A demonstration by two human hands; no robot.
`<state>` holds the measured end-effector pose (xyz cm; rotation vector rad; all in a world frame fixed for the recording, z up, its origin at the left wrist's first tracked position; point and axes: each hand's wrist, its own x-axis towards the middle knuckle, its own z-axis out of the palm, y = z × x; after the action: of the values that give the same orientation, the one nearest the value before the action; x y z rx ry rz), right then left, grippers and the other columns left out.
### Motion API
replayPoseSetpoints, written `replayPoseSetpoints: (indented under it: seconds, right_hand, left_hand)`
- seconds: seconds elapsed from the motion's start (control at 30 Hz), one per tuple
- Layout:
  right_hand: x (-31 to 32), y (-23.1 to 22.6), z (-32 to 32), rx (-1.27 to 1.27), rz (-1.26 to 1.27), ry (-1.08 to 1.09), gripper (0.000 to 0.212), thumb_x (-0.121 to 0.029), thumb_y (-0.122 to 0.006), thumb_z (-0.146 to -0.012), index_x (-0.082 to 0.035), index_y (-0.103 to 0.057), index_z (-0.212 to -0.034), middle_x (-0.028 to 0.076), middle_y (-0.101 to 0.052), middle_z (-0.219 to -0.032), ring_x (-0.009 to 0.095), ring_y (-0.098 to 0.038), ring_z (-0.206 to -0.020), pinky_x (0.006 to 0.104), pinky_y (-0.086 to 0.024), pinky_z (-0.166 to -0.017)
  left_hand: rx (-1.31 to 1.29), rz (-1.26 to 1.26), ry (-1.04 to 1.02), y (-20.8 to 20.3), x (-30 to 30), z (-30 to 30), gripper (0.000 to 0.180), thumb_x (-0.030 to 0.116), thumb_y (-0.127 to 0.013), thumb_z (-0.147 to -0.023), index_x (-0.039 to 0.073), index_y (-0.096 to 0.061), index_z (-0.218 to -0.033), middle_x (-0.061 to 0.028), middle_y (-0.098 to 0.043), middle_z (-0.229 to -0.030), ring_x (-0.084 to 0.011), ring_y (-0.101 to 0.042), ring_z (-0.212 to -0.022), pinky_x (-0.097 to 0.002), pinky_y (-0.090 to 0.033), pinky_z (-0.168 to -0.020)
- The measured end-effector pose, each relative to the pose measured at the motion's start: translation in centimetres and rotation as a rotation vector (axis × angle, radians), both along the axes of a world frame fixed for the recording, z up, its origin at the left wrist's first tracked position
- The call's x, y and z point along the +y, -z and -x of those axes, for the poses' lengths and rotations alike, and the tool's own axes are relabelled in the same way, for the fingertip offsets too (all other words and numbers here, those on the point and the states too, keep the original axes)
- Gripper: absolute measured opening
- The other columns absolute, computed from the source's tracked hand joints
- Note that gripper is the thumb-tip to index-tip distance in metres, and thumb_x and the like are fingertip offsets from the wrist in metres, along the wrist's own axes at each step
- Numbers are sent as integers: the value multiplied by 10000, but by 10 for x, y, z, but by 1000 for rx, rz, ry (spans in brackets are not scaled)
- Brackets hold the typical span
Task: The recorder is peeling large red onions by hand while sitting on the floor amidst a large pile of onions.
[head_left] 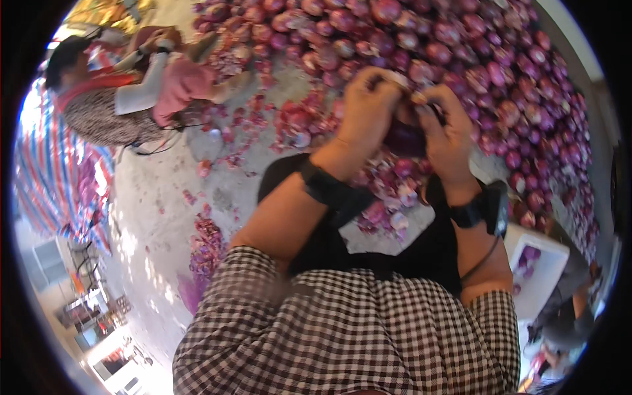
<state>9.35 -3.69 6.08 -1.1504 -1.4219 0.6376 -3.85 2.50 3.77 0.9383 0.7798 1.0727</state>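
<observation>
A dark purple red onion (404,137) is between my two hands, in shade and partly hidden by the fingers. My left hand (370,108) is closed, its thumb and fingers bent in at the onion's left and top. From the other side my right hand (449,128) pinches at it, with thumb and forefinger curled near the top. Just beyond both hands rises a big heap of red onions (438,51). Below them, between my knees, lie several onions and loose papery skins (384,214).
A white tub (556,260) with several purple onions stands at my right. Onion skins (209,243) litter the concrete floor (151,217) on the left. One person (108,108) sits at the far left, beside a striped sheet (56,164); another person (573,309) is at the right edge.
</observation>
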Motion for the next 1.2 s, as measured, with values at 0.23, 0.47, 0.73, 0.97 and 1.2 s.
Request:
replayPoseSetpoints:
  seconds: [0.23,0.47,0.73,0.97,1.2]
  right_hand:
    - [-3,8,0,340,41,-152,58,-49,-563,-917,3,-550,-937,44,-569,-832,100,-574,-747,234,-469,-707]
    - [-5,2,-12,519,37,-258,72,-60,-537,-943,1,-528,-979,47,-586,-892,82,-592,-792,229,-490,-734]
    - [-4,-12,-33,627,10,-376,89,-86,-540,-943,-18,-533,-999,49,-584,-933,102,-588,-857,233,-499,-767]
    - [1,-3,-33,771,128,-238,206,-110,-561,-935,-2,-511,-1102,42,-578,-994,133,-572,-962,283,-474,-906]
    - [7,9,-14,707,249,-120,385,-180,-585,-940,49,-476,-1229,80,-578,-1164,128,-547,-1066,262,-428,-955]
  left_hand:
    - [-330,392,-222,1,25,30,113,182,-572,-908,77,-600,-940,-45,-655,-891,-184,-608,-905,-356,-447,-834]
    - [15,321,58,-2,17,30,342,138,-560,-888,103,-561,-1229,-25,-617,-1140,-185,-568,-1040,-368,-451,-901]
    - [-512,776,563,-11,-10,16,453,398,-519,-943,53,-528,-1236,-102,-608,-1184,-223,-615,-1053,-414,-476,-954]
    - [-403,390,366,-15,-23,-4,540,377,-601,-892,59,-450,-1301,-77,-549,-1244,-215,-564,-1122,-411,-486,-946]
    - [-260,157,126,-11,-8,1,686,140,-754,-761,31,-379,-1325,-123,-519,-1218,-242,-552,-1110,-403,-500,-931]
